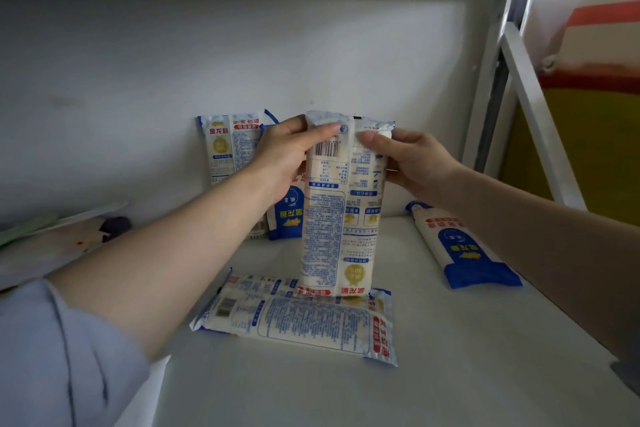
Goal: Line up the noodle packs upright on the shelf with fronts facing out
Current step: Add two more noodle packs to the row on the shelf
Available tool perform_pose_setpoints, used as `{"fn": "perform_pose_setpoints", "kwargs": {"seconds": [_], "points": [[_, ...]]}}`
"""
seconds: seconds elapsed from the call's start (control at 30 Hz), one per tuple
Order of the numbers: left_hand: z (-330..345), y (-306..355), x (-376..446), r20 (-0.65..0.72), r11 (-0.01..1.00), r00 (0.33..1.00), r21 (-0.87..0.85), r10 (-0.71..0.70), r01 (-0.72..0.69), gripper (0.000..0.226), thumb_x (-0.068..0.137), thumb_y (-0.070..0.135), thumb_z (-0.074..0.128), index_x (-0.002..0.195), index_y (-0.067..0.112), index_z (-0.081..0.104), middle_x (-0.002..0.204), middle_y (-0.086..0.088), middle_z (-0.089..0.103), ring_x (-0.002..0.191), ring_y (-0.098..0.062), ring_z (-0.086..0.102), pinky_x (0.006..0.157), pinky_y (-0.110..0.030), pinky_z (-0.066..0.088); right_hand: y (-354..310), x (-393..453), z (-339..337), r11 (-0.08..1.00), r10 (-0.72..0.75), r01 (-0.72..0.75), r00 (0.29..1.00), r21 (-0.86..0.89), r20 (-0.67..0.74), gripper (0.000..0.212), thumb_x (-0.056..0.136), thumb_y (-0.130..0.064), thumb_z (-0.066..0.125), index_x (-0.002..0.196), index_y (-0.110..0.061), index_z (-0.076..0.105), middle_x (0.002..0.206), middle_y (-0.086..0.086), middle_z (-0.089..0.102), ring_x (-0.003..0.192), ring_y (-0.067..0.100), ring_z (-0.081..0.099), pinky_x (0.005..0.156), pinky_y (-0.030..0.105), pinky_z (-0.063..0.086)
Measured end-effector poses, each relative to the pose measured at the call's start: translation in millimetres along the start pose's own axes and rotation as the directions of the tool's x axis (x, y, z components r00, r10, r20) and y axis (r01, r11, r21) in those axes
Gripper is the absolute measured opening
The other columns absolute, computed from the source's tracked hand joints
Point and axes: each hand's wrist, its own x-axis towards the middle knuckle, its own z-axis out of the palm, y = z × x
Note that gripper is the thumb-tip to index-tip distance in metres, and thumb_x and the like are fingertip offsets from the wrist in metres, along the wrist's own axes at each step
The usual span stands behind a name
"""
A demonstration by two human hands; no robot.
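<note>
Now, far on the left of the white shelf (450, 340) lie some flat papers (45, 239) with a small purple thing (116, 224) on them. A blue sleeve (52, 357) covers the left arm near the bottom corner.

Next comes a pack (228, 149) standing upright against the back wall, with its small print side facing out. Just beside it stands a blue pack (287, 215), upside down and partly hidden behind the left hand (284, 156).

The left hand grips the top left edge of the held pack (337, 211), thumb in front and fingers behind. This pack stands upright in the middle of the shelf. Its back, with the barcode and tiny blue writing, faces out, and its words are upside down. Its bottom end touches the flat pack (301, 319), which lies on its side on the shelf in front, back side up.

The right hand (415, 163) grips the top right edge of the held pack, thumb in front too.

Farther right, the last pack (457, 246) lies flat on the shelf, blue front up, pointing toward the back wall. A white post (498, 73) stands at the right end of the shelf.
</note>
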Motion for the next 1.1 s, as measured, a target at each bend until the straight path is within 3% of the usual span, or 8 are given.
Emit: {"fn": "perform_pose_setpoints", "kwargs": {"seconds": [0.13,0.27,0.47,0.6,0.67,0.77,0.93,1.1], "points": [[0.3,-0.4,-1.1,-0.061,0.998,0.998,-0.057,-0.018,0.014,0.001,0.083,0.021,0.068,0.083,0.020,0.068,0.083,0.003,0.071,0.080,-0.014,0.066,0.072,-0.031,0.051,-2.3,0.8,1.9,0.998,-0.052,0.052,0.998,0.017,-0.031,0.013,0.085,-0.021,0.065,0.081,-0.009,0.070,0.083,0.007,0.073,0.074,0.019,0.069,0.066,0.029,0.057],[-1.0,-3.8,-1.6,-0.100,0.997,0.994,-0.059,-0.052,0.046,0.019,0.087,0.041,0.059,0.087,0.023,0.067,0.088,0.002,0.072,0.090,-0.017,0.066,0.077,-0.034,0.051,-1.3,-2.2,3.4,0.998,-0.033,0.034,0.999,0.048,-0.029,0.024,0.087,-0.034,0.061,0.086,-0.011,0.069,0.089,0.008,0.073,0.082,0.021,0.069,0.077,0.033,0.057],[-13.0,-17.4,-19.0,0.054,0.994,0.996,0.081,-0.073,0.069,0.032,0.078,0.050,0.058,0.096,0.024,0.064,0.106,0.000,0.070,0.105,-0.019,0.063,0.092,-0.040,0.048,66.4,-25.3,6.9,0.858,0.311,-0.177,0.926,-0.481,0.213,0.038,0.074,-0.005,0.075,0.107,-0.017,0.062,0.102,-0.003,0.071,0.089,0.011,0.069,0.077,0.026,0.058],[-24.8,-64.0,-45.9,0.204,0.834,0.916,0.515,-0.345,0.199,0.044,0.074,0.016,0.077,0.111,0.024,0.053,0.097,0.014,0.063,0.094,-0.006,0.061,0.071,-0.018,0.047,94.7,-31.9,9.5,0.808,0.330,-0.179,0.927,-0.561,0.180,0.041,0.071,0.002,0.076,0.098,-0.024,0.061,0.093,-0.013,0.067,0.080,0.002,0.065,0.066,0.015,0.055],[-34.7,-91.2,-56.6,0.202,0.725,0.860,0.644,-0.468,0.243,0.054,0.072,0.008,0.078,0.117,0.022,0.053,0.102,0.011,0.064,0.095,-0.007,0.061,0.076,-0.024,0.051,102.5,-33.3,9.6,0.766,0.325,-0.152,0.930,-0.624,0.172,0.045,0.069,-0.001,0.079,0.105,-0.020,0.062,0.100,-0.011,0.067,0.090,0.007,0.065,0.075,0.017,0.053],[-43.6,-113.1,-59.1,0.209,0.709,0.877,0.679,-0.433,0.188,0.052,0.070,0.007,0.079,0.116,0.023,0.059,0.115,0.008,0.066,0.105,-0.009,0.061,0.096,-0.030,0.047,108.7,-33.5,8.2,0.754,0.309,-0.141,0.938,-0.642,0.156,0.049,0.066,-0.005,0.082,0.109,-0.019,0.063,0.103,-0.010,0.067,0.095,0.009,0.065,0.084,0.023,0.053],[-40.0,-118.2,-46.1,0.193,0.767,0.903,0.611,-0.383,0.195,0.041,0.070,0.006,0.079,0.101,0.029,0.065,0.103,0.010,0.070,0.095,-0.005,0.065,0.088,-0.027,0.052,111.3,-18.2,-2.7,0.800,0.309,-0.179,0.941,-0.573,0.137,0.041,0.066,0.002,0.081,0.091,-0.025,0.063,0.089,-0.012,0.070,0.080,0.003,0.066,0.063,0.017,0.056],[-26.5,-132.0,-17.3,0.115,0.751,0.925,0.624,-0.362,0.216,0.042,0.072,0.006,0.078,0.111,0.014,0.065,0.110,0.000,0.069,0.100,-0.014,0.064,0.092,-0.032,0.050,113.0,10.8,-20.5,0.757,0.330,-0.213,0.941,-0.618,0.080,0.048,0.066,-0.003,0.082,0.108,-0.017,0.063,0.100,-0.004,0.070,0.089,0.011,0.067,0.072,0.023,0.057]]}}
